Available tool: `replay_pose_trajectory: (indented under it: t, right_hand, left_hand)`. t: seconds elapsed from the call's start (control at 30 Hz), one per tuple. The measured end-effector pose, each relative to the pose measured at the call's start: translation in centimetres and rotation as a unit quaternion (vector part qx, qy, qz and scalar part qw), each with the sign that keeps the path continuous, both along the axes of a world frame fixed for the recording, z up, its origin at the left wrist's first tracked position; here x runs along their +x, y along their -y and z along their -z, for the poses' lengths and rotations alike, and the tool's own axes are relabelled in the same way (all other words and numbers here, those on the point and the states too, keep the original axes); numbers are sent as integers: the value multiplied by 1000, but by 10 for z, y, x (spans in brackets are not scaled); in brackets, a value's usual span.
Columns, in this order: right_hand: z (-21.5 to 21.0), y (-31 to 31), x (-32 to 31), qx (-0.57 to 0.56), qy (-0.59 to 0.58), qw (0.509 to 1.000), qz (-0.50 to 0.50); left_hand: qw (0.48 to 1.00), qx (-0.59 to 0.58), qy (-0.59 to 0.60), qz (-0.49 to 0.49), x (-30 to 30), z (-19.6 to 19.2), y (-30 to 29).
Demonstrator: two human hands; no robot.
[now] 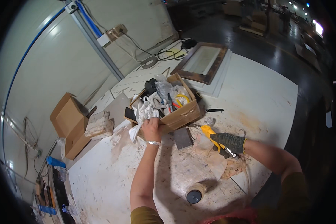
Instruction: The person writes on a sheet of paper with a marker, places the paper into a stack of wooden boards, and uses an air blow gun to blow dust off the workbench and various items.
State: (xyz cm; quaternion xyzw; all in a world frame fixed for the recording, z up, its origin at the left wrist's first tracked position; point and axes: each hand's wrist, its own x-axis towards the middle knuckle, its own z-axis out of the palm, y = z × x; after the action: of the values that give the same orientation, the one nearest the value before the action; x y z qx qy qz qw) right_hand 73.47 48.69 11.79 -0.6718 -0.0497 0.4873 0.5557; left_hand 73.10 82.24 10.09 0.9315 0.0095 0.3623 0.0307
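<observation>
My bare left hand (152,128), a light band at its wrist, is closed over the near rim of a cardboard box (183,118). Beside its fingers a white rag (145,110) drapes over that rim; whether the rag is also pinched cannot be seen. Inside the box are clear plastic bags (163,89) and hand tools with yellow and red handles. A dark knitted glove covers my right hand (230,143), which is wrapped around a yellow air tool (208,131). A metal hose fitting (231,153) sticks out at the tool's near end, above the dusty white table.
A dark flat block (183,138) lies against the box, and a lidded jar (195,193) stands nearer me. Behind are a brown-framed panel (201,61) and a black blade (215,110). Leftward sit a dusty wrapped block (99,124) and an open carton (69,127).
</observation>
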Motion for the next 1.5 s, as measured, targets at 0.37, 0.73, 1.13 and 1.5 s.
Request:
replay_pose_trajectory:
  t: [0.37, 0.73, 1.13, 1.5]
  right_hand:
    - [6, -20, -7, 118, -93, 987, 59]
    - [-24, 43, -30, 135, -126, 981, 52]
    - [-35, 58, -48, 43, -18, 999, -10]
    - [-99, 55, -54, 118, 57, 991, 6]
  left_hand:
    - [997, -71, 2, 21, -5, 5, 14]
    - [997, -37, -63, 29, 7, -3, 2]
    - [979, 74, -180, 50, -20, -11, 27]
    - [991, -50, -117, -29, -134, 7, 3]
